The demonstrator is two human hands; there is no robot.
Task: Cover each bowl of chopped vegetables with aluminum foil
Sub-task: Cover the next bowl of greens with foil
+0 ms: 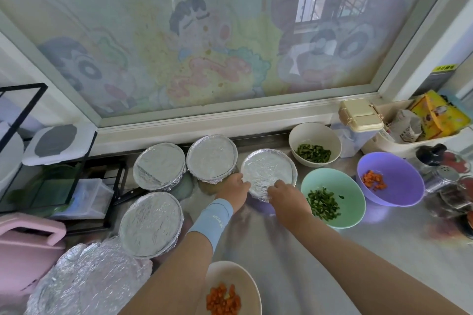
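A foil-covered bowl [268,170] sits mid-counter. My left hand [234,190] grips its near-left rim and my right hand [286,195] presses the foil at its near-right rim. Three other bowls stand covered with foil: one at the back left [159,166], one at the back [211,157], one nearer on the left [151,224]. Uncovered are a white bowl of chopped greens [314,144], a mint bowl of greens [332,201], a purple bowl of diced carrot [390,178] and a cream bowl of carrot [231,291] at the front.
Loose crumpled foil sheets [84,281] lie at the front left beside a pink container [25,245]. A black wire rack [38,161] stands left. Jars and a shaker [442,174], a lidded box [361,115] and a tray of packets [419,123] crowd the right. A window sill [230,120] runs behind.
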